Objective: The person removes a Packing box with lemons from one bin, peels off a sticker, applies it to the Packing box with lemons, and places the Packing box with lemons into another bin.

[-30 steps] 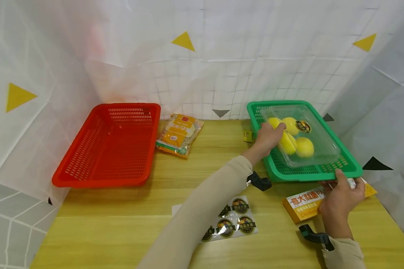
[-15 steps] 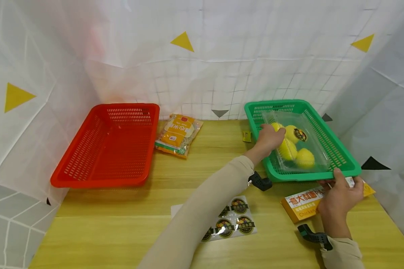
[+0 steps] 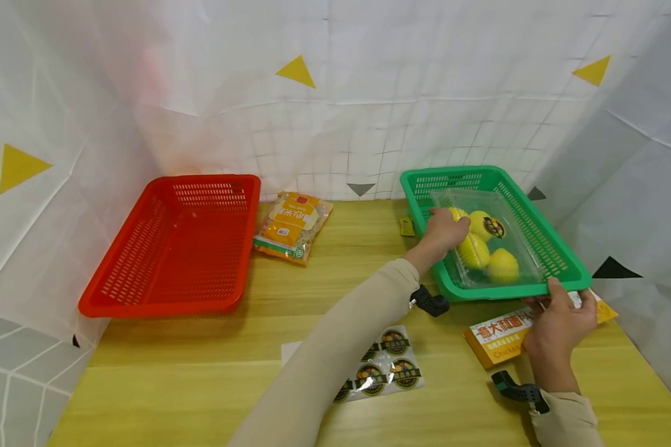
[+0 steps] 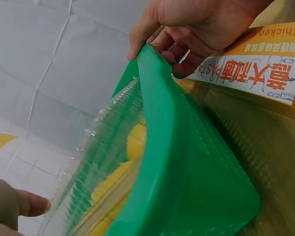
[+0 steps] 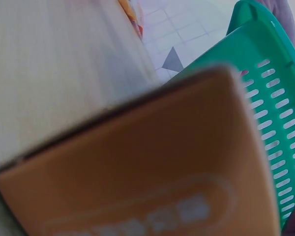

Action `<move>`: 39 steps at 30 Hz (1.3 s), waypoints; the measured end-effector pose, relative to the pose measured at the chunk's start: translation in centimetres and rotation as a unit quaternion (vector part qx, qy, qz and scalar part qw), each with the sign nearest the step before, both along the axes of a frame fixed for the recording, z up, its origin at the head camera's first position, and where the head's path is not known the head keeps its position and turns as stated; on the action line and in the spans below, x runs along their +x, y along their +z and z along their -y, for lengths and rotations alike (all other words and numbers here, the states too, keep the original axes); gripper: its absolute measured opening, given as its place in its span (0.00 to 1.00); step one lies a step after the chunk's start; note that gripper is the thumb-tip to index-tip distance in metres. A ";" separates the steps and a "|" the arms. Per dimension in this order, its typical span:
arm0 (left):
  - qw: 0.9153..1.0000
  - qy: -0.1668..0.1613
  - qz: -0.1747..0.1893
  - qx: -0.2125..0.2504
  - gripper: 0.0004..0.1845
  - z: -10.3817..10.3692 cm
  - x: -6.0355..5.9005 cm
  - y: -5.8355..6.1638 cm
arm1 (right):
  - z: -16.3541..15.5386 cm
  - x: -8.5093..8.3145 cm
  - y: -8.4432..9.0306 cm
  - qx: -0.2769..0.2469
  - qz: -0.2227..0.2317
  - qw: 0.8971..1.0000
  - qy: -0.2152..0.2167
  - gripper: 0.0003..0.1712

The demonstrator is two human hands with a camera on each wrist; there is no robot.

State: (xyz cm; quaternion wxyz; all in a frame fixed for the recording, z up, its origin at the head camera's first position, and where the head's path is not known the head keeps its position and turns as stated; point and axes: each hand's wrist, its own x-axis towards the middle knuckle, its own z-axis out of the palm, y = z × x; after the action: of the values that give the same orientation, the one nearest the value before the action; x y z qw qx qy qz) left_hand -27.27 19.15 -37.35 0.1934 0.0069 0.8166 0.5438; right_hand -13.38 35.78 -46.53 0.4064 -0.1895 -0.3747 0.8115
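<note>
Since the earlier frame, the clear fruit tray had settled lower inside the green basket. Left hand, arm outstretched, gripped the tray's left edge. Right hand pinched the basket's near rim above the orange box.

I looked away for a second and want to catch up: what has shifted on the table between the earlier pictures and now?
The clear plastic clamshell box of yellow fruit has sunk from tilted over the rim to lying low inside the green plastic basket, the left hand still on its near end. The right hand keeps gripping the basket's front rim above the orange pasta box. The red basket, snack bag and sticker sheet stayed put.
</note>
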 end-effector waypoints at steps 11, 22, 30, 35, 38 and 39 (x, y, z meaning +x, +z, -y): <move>0.999 -0.015 -0.019 -0.027 0.43 0.0 0.2 0.0 | -0.1 0.2 -0.1 -0.013 0.008 1.000 -0.001 0.29; 0.997 -0.026 -0.047 -0.055 0.42 -0.4 0.2 -0.3 | 0.0 0.3 -0.1 -0.016 -0.008 1.000 -0.003 0.29; 0.989 -0.050 -0.077 -0.118 0.42 -0.7 0.1 -0.1 | 0.3 0.2 0.1 -0.002 -0.002 1.000 -0.004 0.26; 0.988 -0.044 -0.070 -0.132 0.42 -1.0 0.2 0.0 | 0.2 0.1 0.0 0.004 -0.008 1.000 -0.005 0.26; 0.987 -0.048 -0.066 -0.139 0.44 -1.1 0.3 -0.1 | 0.1 0.0 0.0 0.004 -0.004 1.000 -0.004 0.27; 0.987 -0.052 -0.064 -0.141 0.44 -1.1 0.3 -0.2 | 0.1 0.1 0.0 0.004 -0.001 1.000 -0.003 0.27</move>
State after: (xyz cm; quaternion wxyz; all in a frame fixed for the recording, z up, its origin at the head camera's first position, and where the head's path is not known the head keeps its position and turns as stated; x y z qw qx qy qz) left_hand -26.94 20.25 -37.52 0.1673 0.0567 0.8943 0.4111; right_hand -13.33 35.70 -46.52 0.4105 -0.1882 -0.3765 0.8089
